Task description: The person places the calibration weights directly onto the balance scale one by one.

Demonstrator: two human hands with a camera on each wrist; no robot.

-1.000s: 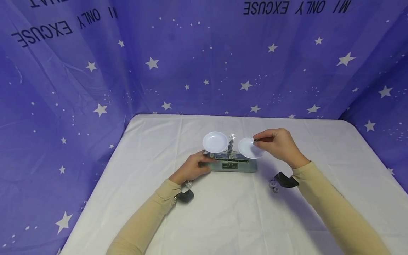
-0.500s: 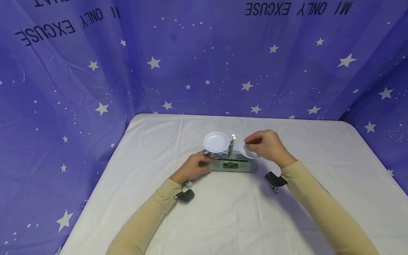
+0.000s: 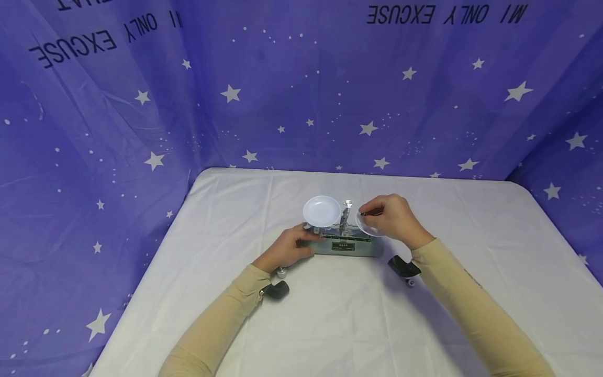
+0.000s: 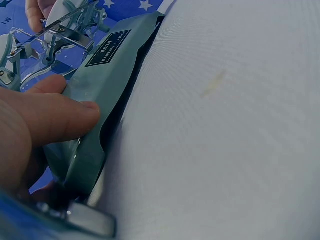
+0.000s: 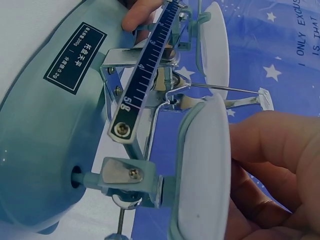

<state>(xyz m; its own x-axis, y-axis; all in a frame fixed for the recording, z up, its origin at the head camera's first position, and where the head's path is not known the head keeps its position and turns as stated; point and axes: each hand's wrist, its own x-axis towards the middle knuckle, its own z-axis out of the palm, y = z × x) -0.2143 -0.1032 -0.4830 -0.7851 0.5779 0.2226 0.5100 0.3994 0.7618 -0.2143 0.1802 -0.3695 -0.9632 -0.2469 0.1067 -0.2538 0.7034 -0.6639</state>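
A green-grey balance scale (image 3: 346, 248) with two white pans stands on the table. My left hand (image 3: 285, 248) grips the left end of its base; in the left wrist view the thumb (image 4: 75, 117) lies along the base's front. The left pan (image 3: 322, 211) holds nothing visible. Over the right pan (image 3: 369, 228), my right hand (image 3: 394, 217) pinches a small metal weight (image 3: 363, 213), mostly covered by the fingertips. In the right wrist view the hand's fingers (image 5: 270, 145) are at the far side of the near pan (image 5: 205, 175), which hides the weight.
One metal weight (image 3: 282, 272) stands beside my left wrist. Another weight (image 3: 411, 283) is partly hidden under the black camera (image 3: 404, 267) on my right wrist. The white-covered table (image 3: 330, 324) is bounded by a purple star-patterned curtain (image 3: 301, 94).
My right hand has moved left and slightly down, bringing the pinched weight from the right pan's right part to its left part. My left hand stays on the base.
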